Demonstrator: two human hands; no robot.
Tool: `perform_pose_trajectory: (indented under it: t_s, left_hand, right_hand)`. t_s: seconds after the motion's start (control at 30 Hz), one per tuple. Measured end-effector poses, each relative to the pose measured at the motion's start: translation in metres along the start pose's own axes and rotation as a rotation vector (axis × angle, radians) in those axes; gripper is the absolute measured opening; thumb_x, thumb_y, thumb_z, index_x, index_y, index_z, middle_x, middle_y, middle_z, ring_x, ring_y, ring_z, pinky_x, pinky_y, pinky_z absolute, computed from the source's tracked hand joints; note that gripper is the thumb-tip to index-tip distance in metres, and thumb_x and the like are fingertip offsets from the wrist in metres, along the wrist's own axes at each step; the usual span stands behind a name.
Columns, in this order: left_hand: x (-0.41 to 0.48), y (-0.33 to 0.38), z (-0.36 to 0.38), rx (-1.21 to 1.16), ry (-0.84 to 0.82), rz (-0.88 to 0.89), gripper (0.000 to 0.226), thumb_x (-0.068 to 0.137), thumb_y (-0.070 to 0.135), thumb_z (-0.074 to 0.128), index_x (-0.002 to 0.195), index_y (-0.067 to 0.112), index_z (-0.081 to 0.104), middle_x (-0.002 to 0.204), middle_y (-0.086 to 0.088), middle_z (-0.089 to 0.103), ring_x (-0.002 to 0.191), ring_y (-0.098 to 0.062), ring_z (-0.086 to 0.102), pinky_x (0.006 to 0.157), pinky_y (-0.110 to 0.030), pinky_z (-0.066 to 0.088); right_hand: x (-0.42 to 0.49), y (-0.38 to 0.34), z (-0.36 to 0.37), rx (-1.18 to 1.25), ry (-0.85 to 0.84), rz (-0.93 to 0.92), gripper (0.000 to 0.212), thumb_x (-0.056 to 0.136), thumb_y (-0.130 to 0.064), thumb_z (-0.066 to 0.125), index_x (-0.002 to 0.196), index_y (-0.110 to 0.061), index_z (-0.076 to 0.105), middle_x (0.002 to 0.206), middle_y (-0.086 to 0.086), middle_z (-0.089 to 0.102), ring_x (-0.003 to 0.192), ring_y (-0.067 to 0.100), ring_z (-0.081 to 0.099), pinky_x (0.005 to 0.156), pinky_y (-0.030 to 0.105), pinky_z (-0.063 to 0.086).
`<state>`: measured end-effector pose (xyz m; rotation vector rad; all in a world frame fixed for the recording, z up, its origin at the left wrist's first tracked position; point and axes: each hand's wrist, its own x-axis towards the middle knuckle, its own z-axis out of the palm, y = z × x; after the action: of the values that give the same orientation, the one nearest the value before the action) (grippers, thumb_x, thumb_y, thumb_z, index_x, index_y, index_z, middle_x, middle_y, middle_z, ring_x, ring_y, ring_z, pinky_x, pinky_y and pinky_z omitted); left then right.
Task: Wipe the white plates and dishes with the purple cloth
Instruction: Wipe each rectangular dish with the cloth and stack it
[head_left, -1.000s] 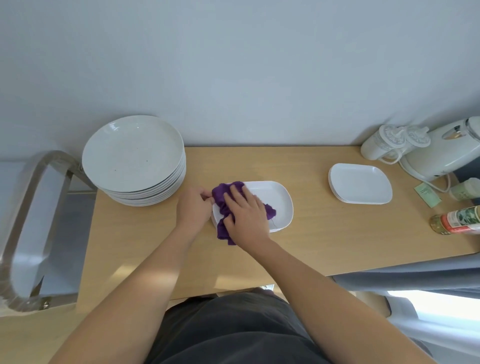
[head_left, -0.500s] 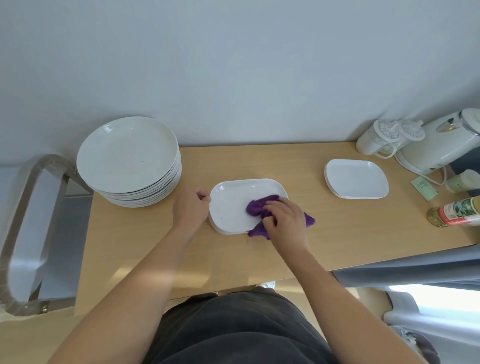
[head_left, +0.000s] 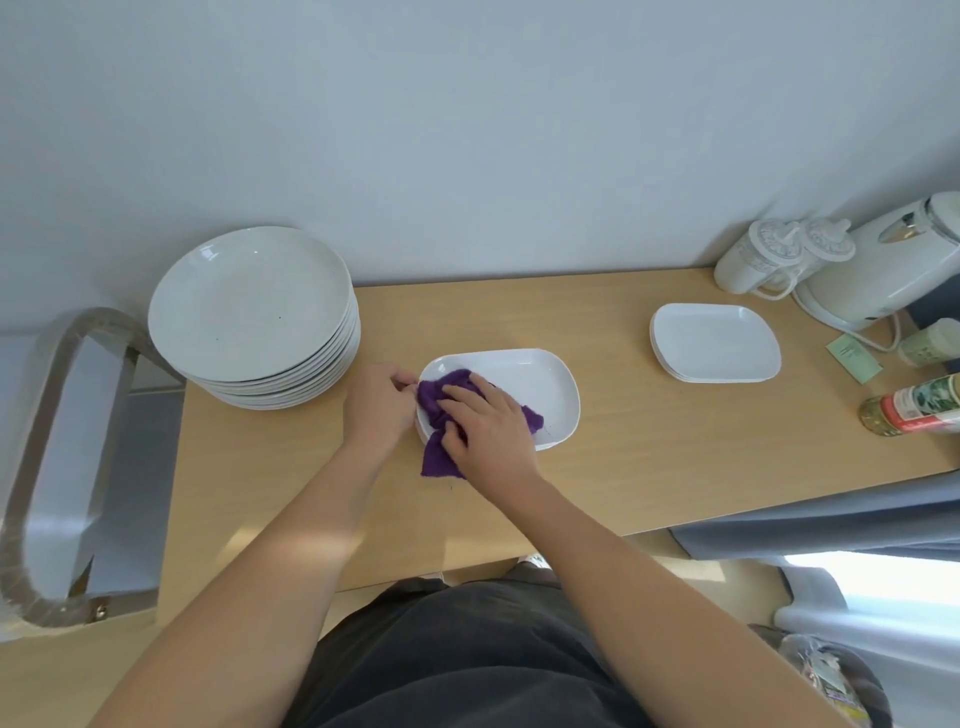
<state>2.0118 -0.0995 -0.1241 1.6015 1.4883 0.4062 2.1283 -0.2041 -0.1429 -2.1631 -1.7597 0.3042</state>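
Right hand (head_left: 485, 423) flat on purple cloth (head_left: 435, 415) — left hand (head_left: 376, 405) steadies dish (head_left: 540, 384).

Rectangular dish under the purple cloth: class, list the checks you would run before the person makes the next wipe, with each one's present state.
1. Left hand steadies the rectangular dish at its left rim: ok.
2. Right hand presses the purple cloth: ok.
3. Cloth lies wholly inside the dish: not ok, a corner hangs over the near rim.
4. Dish flat on the table: ok.
5. Surface clean: cannot tell.
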Motion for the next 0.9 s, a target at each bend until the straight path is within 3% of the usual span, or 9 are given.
perform_pose_trajectory:
  t_s: [0.13,0.23,0.33,0.43,0.6,0.77,0.9]
  left_hand:
    - [-0.005,0.008,0.002,0.113,0.05,0.053,0.011,0.087,0.009,0.062,0.089,0.014,0.072,0.084,0.004,0.067,0.084,-0.021,0.063,0.076,-0.033,0.051]
    - [-0.005,0.006,0.002,0.1,0.047,0.037,0.012,0.086,0.009,0.061,0.089,0.013,0.072,0.083,0.003,0.069,0.082,-0.022,0.065,0.075,-0.035,0.053]
    - [-0.005,0.003,0.0,0.063,0.014,0.034,0.013,0.085,0.008,0.06,0.082,0.016,0.07,0.074,0.001,0.07,0.075,-0.023,0.068,0.075,-0.043,0.057]
    - [-0.004,0.003,0.0,0.031,0.003,0.022,0.014,0.085,0.008,0.061,0.08,0.019,0.068,0.073,0.002,0.069,0.073,-0.024,0.069,0.076,-0.044,0.057]
    - [-0.004,0.003,0.0,0.04,0.006,0.03,0.014,0.085,0.008,0.061,0.08,0.02,0.067,0.077,0.002,0.07,0.073,-0.024,0.07,0.077,-0.042,0.057]
    - [-0.005,0.008,0.002,0.119,0.048,0.049,0.01,0.087,0.009,0.062,0.089,0.015,0.07,0.081,0.006,0.064,0.079,-0.018,0.06,0.071,-0.027,0.043]
    - [-0.009,0.008,0.006,0.151,0.083,0.066,0.014,0.089,0.008,0.058,0.092,0.014,0.07,0.086,0.003,0.065,0.081,-0.019,0.057,0.069,-0.027,0.041]
  right_hand:
    - [-0.013,0.028,-0.02,0.126,-0.019,-0.124,0.03,0.078,-0.026,0.053,0.087,-0.015,0.079,0.102,-0.01,0.076,0.119,0.017,0.062,0.099,0.039,0.05]
    - [-0.027,0.054,-0.036,0.173,-0.021,-0.184,0.024,0.074,-0.019,0.055,0.083,-0.014,0.077,0.094,-0.01,0.076,0.114,0.013,0.063,0.098,0.035,0.05]
    - [-0.032,0.083,-0.043,0.09,0.165,-0.074,0.018,0.072,-0.014,0.055,0.077,-0.014,0.073,0.087,-0.009,0.074,0.109,0.017,0.065,0.091,0.04,0.051]
    - [-0.036,0.086,-0.036,0.013,0.284,0.132,0.028,0.08,-0.018,0.05,0.087,-0.012,0.077,0.1,-0.004,0.075,0.116,0.023,0.06,0.098,0.039,0.047]
    - [-0.029,0.043,-0.016,-0.057,0.216,0.281,0.026,0.079,-0.016,0.057,0.092,-0.012,0.078,0.11,0.004,0.075,0.115,0.033,0.065,0.098,0.046,0.05]
    - [-0.023,-0.007,-0.001,-0.032,0.077,0.007,0.029,0.076,-0.023,0.061,0.098,-0.016,0.078,0.116,-0.001,0.074,0.118,0.03,0.063,0.1,0.044,0.05]
    - [-0.028,-0.009,0.001,-0.059,0.044,-0.117,0.028,0.075,-0.025,0.061,0.098,-0.016,0.073,0.112,-0.005,0.071,0.118,0.025,0.059,0.101,0.042,0.047]
